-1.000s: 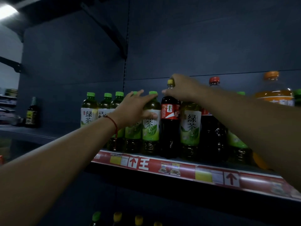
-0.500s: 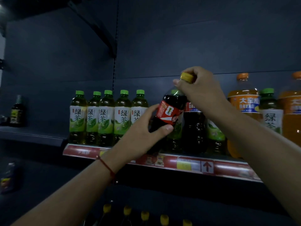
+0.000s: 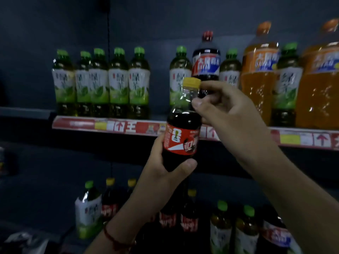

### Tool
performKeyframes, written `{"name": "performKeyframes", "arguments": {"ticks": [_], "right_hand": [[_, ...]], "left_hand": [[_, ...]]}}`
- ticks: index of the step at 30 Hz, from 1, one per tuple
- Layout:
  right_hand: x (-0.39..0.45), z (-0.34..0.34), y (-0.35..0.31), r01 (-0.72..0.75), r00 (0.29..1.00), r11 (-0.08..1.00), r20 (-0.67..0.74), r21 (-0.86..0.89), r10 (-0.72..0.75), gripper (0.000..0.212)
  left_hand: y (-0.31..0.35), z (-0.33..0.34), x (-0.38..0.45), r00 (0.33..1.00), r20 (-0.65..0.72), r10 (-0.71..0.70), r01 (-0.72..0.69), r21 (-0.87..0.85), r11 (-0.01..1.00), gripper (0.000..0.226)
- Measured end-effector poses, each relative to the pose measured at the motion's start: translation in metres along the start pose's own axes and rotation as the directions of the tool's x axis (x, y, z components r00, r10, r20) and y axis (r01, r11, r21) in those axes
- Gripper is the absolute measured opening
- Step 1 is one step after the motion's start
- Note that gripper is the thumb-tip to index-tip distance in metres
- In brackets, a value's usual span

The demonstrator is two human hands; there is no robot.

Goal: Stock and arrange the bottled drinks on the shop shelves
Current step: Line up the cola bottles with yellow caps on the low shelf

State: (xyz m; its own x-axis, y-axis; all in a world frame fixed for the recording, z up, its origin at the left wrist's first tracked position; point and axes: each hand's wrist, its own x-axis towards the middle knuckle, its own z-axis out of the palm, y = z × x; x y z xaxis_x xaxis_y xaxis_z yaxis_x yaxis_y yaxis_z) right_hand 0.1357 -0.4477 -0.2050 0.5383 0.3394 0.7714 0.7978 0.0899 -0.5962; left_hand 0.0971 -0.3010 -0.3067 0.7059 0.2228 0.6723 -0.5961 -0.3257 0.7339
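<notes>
- Two hands carry one cola bottle (image 3: 180, 142) in front of the upper shelf (image 3: 128, 126), clear of its front edge and not resting on any shelf.
- Left hand (image 3: 165, 173): fingers and thumb curled round the lower body of the bottle, below the red label.
- Right hand (image 3: 225, 109): thumb and fingers pinch the neck just under the yellow cap (image 3: 192, 83).
- Position: the bottle is upright, tilted slightly, between the two hands.
- Done so far, as judged: a row of five green tea bottles (image 3: 100, 83) stands aligned along the upper shelf's front edge toward its left end.
- Remaining, as judged: a gap is open to the right of that row; beyond it, tea bottles stand mixed with a large dark soda bottle (image 3: 206, 57) and orange soda bottles (image 3: 260, 70).
- Lower shelf: yellow-capped cola bottles (image 3: 189, 217) stand among tea bottles, also unsorted; the held bottle probably belongs with them.
</notes>
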Motion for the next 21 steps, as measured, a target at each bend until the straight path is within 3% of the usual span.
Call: {"name": "performKeyframes", "arguments": {"ticks": [4,7,9,11,14,21], "right_hand": [[-0.048,0.015,0.048,-0.183,0.978,0.981,0.110,0.055,0.177,0.038],[-0.093,0.027,0.090,-0.306,0.929,0.951,0.202,-0.047,0.309,0.046],[-0.124,0.039,0.113,-0.403,0.854,0.908,0.310,-0.114,0.418,0.053],[-0.155,0.052,0.130,-0.495,0.763,0.856,0.398,-0.147,0.509,0.052],[-0.192,0.069,0.153,-0.581,0.702,0.801,0.410,-0.144,0.583,0.053],[-0.248,0.073,0.201,-0.594,0.663,0.774,0.410,-0.222,0.626,0.058]], "left_hand": [[-0.035,0.007,-0.033,0.969,-0.019,-0.246,0.227,-0.321,0.920,0.056],[-0.060,0.012,-0.055,0.893,0.022,-0.449,0.372,-0.597,0.710,0.054],[-0.076,0.015,-0.072,0.827,0.031,-0.562,0.422,-0.695,0.582,0.055],[-0.090,0.016,-0.088,0.755,0.013,-0.655,0.476,-0.699,0.535,0.058],[-0.107,0.014,-0.112,0.679,0.032,-0.733,0.581,-0.634,0.511,0.058],[-0.157,0.005,-0.154,0.670,-0.029,-0.742,0.668,-0.412,0.620,0.062]]}}
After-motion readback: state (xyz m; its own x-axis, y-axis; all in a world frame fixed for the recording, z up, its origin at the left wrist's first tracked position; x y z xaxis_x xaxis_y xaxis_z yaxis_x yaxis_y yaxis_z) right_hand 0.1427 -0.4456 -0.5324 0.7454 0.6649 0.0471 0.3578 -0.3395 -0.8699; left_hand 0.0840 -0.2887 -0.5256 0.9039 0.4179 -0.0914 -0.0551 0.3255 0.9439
